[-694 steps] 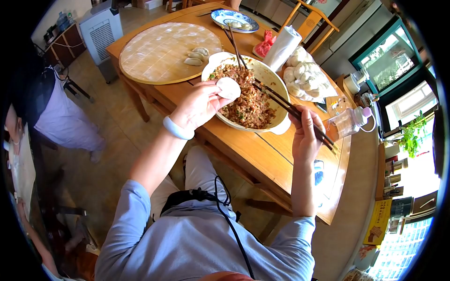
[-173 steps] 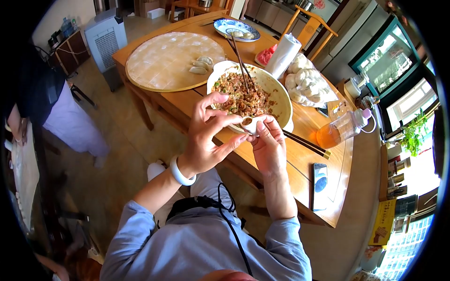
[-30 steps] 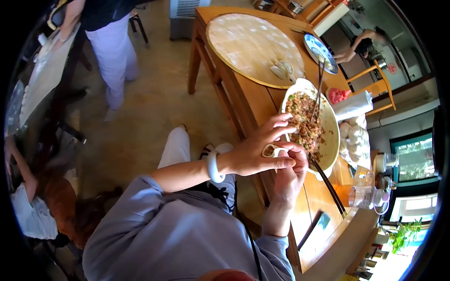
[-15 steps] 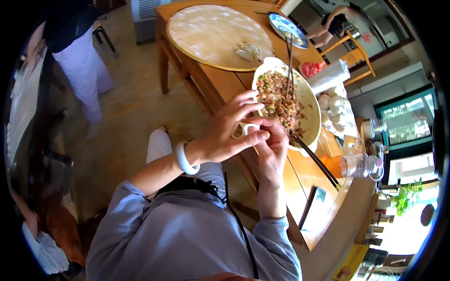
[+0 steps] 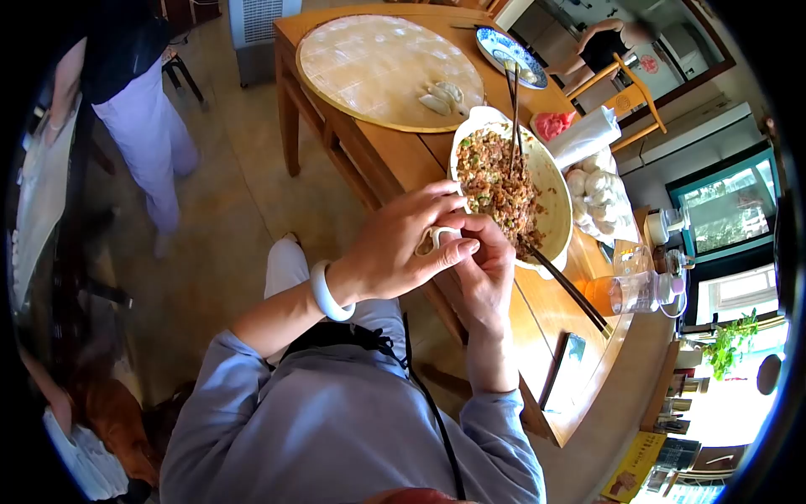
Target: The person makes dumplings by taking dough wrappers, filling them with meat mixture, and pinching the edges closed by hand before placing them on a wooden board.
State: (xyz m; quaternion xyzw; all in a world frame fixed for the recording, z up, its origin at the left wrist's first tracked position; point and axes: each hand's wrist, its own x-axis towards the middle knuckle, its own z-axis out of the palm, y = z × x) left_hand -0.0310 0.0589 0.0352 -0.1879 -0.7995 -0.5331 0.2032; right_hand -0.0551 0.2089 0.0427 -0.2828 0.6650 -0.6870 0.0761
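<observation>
Between my two hands is a dumpling [image 5: 427, 241], its pale dough folded over and partly hidden by my fingers. My left hand [image 5: 395, 239], with a pale bangle at the wrist, cups it from the left. From the right, the thumb and fingers of my right hand [image 5: 482, 265] pinch the dough's edge. Just beyond my fingertips stands a cream bowl [image 5: 554, 210] of chopped meat filling [image 5: 497, 181]. One pair of chopsticks [image 5: 515, 109] stands in the filling; another dark pair [image 5: 575, 294] leans over the near rim.
Several folded dumplings [image 5: 441, 98] lie on a floured round board [image 5: 378, 59]. Past it are a blue-and-white plate [image 5: 510, 52] and a red item [image 5: 552, 125]. Garlic bulbs [image 5: 598, 197], a plastic jug [image 5: 630, 292] and a phone [image 5: 562, 370] line the table's right side. Other people are nearby.
My fingers have shifted slightly around the dumpling, still pinching its edge. The view has moved a little; the bowl and chopsticks stay in place.
</observation>
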